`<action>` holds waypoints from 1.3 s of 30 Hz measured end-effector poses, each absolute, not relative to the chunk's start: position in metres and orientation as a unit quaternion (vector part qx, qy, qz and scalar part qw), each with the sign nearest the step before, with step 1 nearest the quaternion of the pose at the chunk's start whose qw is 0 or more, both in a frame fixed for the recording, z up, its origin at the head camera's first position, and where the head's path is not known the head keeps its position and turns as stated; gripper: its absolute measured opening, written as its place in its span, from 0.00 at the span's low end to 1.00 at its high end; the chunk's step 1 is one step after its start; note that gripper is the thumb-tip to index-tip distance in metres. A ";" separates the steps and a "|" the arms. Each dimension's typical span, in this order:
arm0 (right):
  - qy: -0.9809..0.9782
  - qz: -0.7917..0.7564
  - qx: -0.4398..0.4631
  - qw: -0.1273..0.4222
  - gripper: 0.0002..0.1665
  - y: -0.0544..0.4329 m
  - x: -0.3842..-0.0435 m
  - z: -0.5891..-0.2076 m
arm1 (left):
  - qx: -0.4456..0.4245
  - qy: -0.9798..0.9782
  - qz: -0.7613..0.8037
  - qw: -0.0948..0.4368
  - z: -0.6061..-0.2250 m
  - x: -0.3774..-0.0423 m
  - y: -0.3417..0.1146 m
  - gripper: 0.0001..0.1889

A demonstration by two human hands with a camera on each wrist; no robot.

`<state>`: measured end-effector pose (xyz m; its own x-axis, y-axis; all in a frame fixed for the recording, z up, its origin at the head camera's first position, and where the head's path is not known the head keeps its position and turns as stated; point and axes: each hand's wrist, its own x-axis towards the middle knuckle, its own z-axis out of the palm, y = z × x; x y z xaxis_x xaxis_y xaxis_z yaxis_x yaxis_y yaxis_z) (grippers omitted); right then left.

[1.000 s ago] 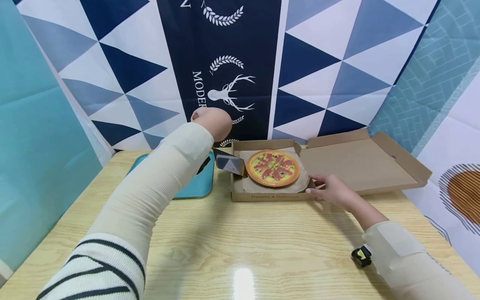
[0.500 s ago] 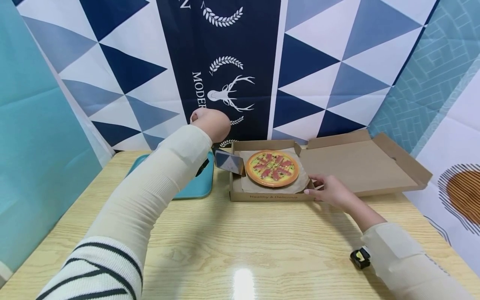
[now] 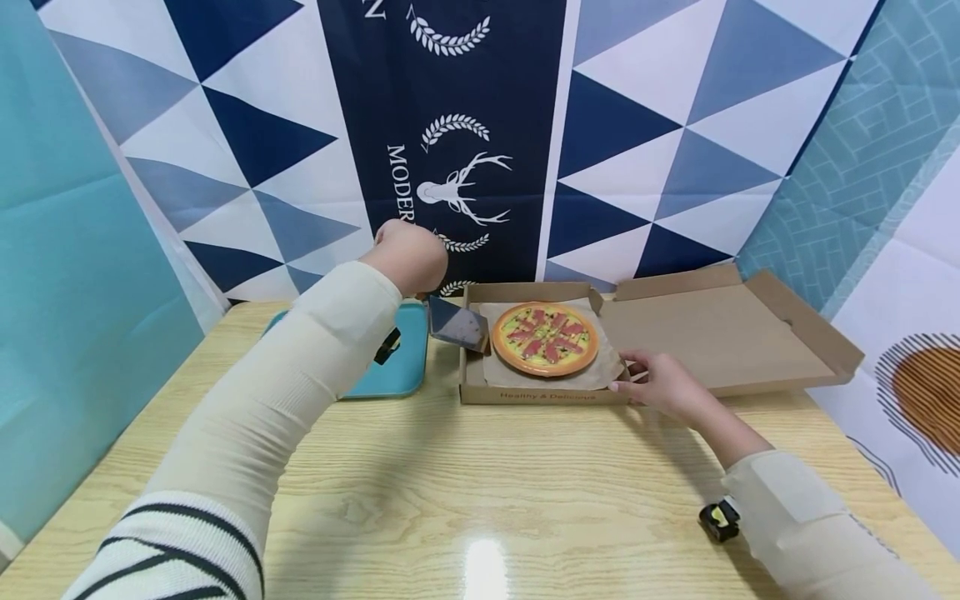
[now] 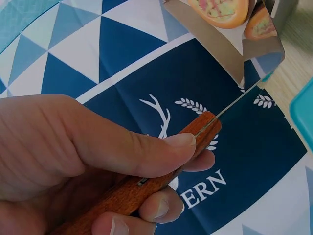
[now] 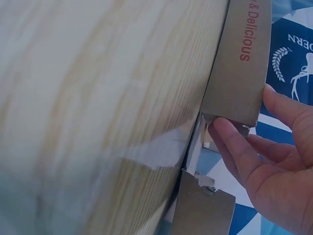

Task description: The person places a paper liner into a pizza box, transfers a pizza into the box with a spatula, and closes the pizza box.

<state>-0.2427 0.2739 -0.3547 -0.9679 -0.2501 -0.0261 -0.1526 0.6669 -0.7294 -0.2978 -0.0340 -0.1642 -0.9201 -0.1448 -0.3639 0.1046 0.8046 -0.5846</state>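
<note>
My left hand grips the wooden handle of a metal spatula, its thumb along the top. The shiny spatula blade slants down over the left wall of the cardboard pizza box, with its end right at the left rim of the pizza. Reflected pizza shows on the blade in the left wrist view. The round pizza, topped with red strips, lies on brown paper inside the box. With thumb and fingers, my right hand holds the front right corner of the box, beside its printed front panel.
The box lid lies folded open to the right. A blue tray stands left of the box, partly hidden behind my left forearm. Patterned cloth rises close behind the wooden table.
My left hand has moved slightly left and down, and the spatula blade has changed its tilt a little at the pizza's edge. The right hand keeps its hold on the box corner.
</note>
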 end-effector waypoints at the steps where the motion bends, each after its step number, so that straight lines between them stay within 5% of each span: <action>1: 0.911 -0.392 -0.111 0.062 0.39 0.274 -0.243 -0.355 | -0.015 0.929 -0.310 0.200 -0.164 -0.297 -0.036 0.08; 15: 0.916 -0.382 -0.113 0.059 0.39 0.274 -0.243 -0.354 | 0.079 0.948 -0.252 0.180 -0.158 -0.277 -0.092 0.06; 32: 0.915 -0.385 -0.107 0.057 0.39 0.274 -0.243 -0.355 | 0.188 0.957 0.030 0.221 -0.186 -0.263 -0.172 0.11; 39: 0.922 -0.368 -0.113 0.051 0.39 0.274 -0.243 -0.355 | 0.211 0.956 0.090 0.181 -0.213 -0.258 -0.189 0.12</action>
<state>-0.2431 0.2740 -0.3550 -0.9691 -0.2464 -0.0098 -0.1719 0.7037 -0.6894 -0.2581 -0.1887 -0.2134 -0.8450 0.4367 -0.3088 0.3718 0.8946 0.2478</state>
